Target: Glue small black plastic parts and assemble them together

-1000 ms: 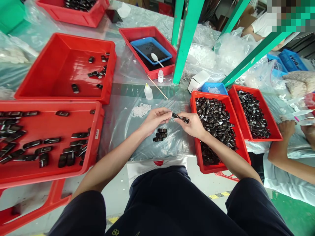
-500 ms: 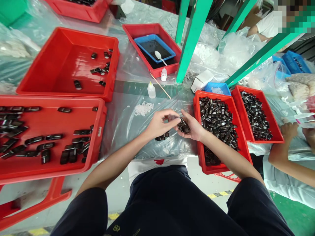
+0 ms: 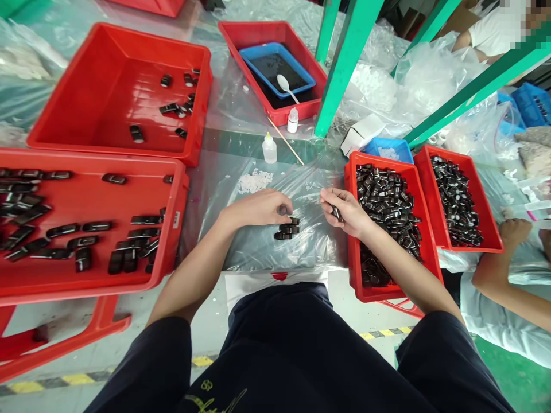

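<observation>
On the plastic-covered tabletop, a little cluster of glossy black parts (image 3: 286, 232) lies in front of my body. My left hand (image 3: 260, 208) reaches over it from the left, thumb and fingers curled in a pinch at the top piece. To the right, my right hand (image 3: 346, 212) is closed around small black parts (image 3: 336, 213), one end showing between the fingers; how many it holds is hidden. Beside that hand stands a red bin (image 3: 350, 252) heaped with similar black parts. White bits (image 3: 255, 181) are scattered beyond my left hand.
Two red trays (image 3: 97, 166) with black parts stand left. Behind are a dropper bottle (image 3: 269, 149), a small white bottle (image 3: 293, 120), a thin stick (image 3: 286, 140) and a blue tray (image 3: 310, 86) with a spoon (image 3: 283, 83). Green posts (image 3: 344, 69) rise right. A co-worker's arm (image 3: 508, 275) is far right.
My hands, together before, have separated. The left moved left and down to the cluster on the table; the right shifted slightly right, still holding black parts. The view tilted slightly.
</observation>
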Demonstrator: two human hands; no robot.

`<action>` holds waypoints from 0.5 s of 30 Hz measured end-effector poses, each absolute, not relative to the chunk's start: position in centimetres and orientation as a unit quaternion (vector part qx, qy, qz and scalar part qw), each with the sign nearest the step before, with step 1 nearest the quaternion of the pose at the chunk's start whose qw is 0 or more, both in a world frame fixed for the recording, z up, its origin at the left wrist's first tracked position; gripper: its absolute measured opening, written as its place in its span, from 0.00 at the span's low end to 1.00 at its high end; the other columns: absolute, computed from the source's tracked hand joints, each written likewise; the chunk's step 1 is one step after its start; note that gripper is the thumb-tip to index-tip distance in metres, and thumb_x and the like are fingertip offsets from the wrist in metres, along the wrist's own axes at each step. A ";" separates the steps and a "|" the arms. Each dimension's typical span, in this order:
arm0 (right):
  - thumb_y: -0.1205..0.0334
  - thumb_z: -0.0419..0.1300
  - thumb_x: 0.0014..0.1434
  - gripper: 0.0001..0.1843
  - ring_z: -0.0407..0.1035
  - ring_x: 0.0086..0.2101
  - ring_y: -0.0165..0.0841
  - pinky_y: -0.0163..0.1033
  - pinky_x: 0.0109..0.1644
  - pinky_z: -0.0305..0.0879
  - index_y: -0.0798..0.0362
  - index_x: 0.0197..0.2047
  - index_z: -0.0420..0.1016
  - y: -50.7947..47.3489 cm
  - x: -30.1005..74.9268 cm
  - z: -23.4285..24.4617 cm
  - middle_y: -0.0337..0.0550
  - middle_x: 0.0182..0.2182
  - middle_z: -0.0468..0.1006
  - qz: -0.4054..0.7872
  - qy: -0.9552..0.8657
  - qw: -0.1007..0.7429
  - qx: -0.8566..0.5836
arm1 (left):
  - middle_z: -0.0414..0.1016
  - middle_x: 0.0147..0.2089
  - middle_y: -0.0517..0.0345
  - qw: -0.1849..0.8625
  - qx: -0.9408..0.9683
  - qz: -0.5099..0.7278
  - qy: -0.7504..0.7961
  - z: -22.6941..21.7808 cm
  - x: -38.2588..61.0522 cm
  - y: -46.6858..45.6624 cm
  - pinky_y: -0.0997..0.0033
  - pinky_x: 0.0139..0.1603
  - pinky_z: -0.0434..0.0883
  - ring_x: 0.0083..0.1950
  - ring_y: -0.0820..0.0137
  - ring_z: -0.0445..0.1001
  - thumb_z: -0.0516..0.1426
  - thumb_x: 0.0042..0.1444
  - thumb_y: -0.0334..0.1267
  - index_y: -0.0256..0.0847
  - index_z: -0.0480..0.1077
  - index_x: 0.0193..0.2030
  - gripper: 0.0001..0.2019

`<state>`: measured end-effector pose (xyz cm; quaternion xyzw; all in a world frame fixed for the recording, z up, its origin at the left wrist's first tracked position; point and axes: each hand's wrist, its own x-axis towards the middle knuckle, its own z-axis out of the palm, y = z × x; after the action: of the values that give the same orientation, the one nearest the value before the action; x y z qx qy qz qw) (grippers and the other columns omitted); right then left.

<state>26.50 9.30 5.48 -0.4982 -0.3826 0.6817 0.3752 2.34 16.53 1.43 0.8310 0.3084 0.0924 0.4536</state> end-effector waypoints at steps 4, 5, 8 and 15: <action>0.32 0.74 0.54 0.31 0.54 0.15 0.22 0.32 0.17 0.40 0.50 0.28 0.68 9.3 26.7 5.5 0.29 0.20 0.62 0.604 -0.481 0.363 -0.522 | 0.80 0.32 0.57 0.440 0.838 0.088 0.311 0.6 2.8 16.3 0.67 0.34 0.57 0.30 0.67 0.69 0.66 0.47 0.34 0.45 0.80 0.29 0.02; 0.33 0.72 0.56 0.30 0.56 0.16 0.23 0.33 0.18 0.45 0.50 0.28 0.69 9.3 26.8 5.4 0.30 0.20 0.63 0.571 -0.520 0.358 -0.525 | 0.79 0.31 0.58 0.437 0.840 0.087 0.311 0.7 2.9 16.2 0.67 0.33 0.57 0.29 0.67 0.68 0.65 0.47 0.34 0.45 0.79 0.30 0.02; 0.40 0.70 0.63 0.23 0.70 0.25 0.31 0.37 0.31 0.65 0.51 0.33 0.77 9.1 26.9 4.6 0.38 0.26 0.77 0.419 -0.652 0.344 -0.530 | 0.78 0.29 0.59 0.435 0.837 0.113 0.311 1.3 3.1 16.1 0.68 0.34 0.59 0.29 0.67 0.70 0.65 0.53 0.36 0.44 0.79 0.35 0.02; 0.54 0.65 0.72 0.11 0.81 0.37 0.40 0.39 0.42 0.67 0.51 0.47 0.85 8.6 27.3 3.6 0.47 0.40 0.89 0.232 -0.788 0.188 -0.538 | 0.85 0.41 0.55 0.458 0.795 0.279 0.285 2.6 4.3 15.1 0.68 0.41 0.69 0.38 0.67 0.77 0.63 0.63 0.47 0.43 0.82 0.44 0.11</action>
<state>27.35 8.55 3.62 -0.5375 -0.7884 0.2323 0.1885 4.34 15.15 2.62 0.7948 0.2846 0.2785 0.4580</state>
